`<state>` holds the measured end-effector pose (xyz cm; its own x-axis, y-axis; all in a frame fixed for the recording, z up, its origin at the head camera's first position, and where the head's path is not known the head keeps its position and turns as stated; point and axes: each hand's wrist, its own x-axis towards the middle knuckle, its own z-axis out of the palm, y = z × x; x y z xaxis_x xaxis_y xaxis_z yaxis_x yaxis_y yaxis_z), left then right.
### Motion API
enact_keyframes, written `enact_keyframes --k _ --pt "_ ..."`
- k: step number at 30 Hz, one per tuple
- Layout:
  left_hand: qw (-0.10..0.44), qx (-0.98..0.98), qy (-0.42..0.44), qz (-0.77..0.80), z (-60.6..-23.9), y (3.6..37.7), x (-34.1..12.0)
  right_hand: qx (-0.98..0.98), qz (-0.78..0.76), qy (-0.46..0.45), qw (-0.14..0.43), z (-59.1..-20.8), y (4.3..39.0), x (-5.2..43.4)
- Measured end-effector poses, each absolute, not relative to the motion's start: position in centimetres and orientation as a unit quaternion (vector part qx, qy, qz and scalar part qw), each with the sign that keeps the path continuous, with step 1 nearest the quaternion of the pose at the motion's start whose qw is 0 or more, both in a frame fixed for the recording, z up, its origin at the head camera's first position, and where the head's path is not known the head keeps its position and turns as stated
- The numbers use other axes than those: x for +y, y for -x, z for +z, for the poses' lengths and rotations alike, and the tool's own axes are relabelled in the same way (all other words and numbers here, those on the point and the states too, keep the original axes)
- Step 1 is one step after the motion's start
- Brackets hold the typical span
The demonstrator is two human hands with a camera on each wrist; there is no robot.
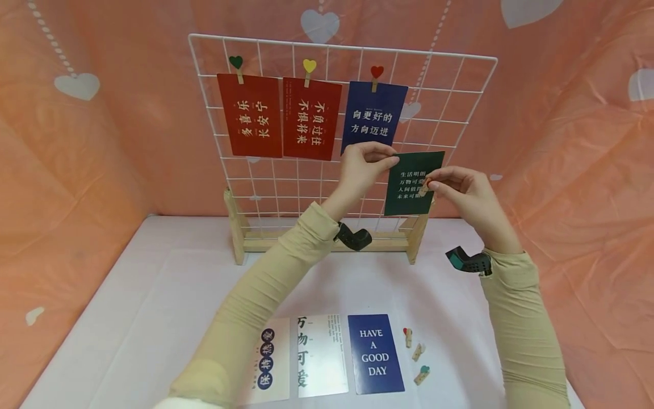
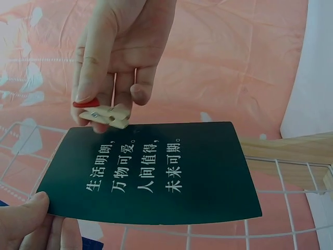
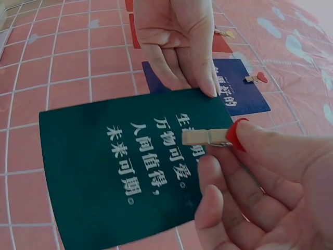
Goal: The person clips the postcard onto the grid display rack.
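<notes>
My left hand [image 1: 360, 170] pinches a dark green card [image 1: 409, 165] with white Chinese lettering by its upper left corner. The card hangs in front of the right part of a white wire grid [image 1: 444, 116]. Between thumb and fingers of my right hand [image 1: 467, 190] is a small wooden clothespin [image 3: 205, 137] with a red heart. In the right wrist view the clothespin lies across the view of the card's lettering; whether it touches the card I cannot tell. Behind my left hand a blue card [image 1: 375, 108] hangs on the grid under a red-heart clothespin [image 1: 376, 74].
Two red cards [image 1: 250, 113] hang further left under green and yellow heart clothespins. A wooden base [image 1: 327, 244] carries the grid. On the white table [image 1: 174, 272] lie a blue card [image 1: 375, 352], two pale cards [image 1: 322, 358] and three loose clothespins [image 1: 418, 352].
</notes>
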<state>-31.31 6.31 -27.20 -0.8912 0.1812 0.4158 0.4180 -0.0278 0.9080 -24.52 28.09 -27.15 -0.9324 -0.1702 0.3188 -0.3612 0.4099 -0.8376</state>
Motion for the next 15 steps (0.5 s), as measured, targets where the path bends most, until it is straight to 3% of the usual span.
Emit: enact_keyframes --k 15 --pt "0.131 -0.690 0.225 -0.675 -25.0 31.9 7.1 -0.792 0.559 -0.160 0.188 -24.2 26.3 27.4"
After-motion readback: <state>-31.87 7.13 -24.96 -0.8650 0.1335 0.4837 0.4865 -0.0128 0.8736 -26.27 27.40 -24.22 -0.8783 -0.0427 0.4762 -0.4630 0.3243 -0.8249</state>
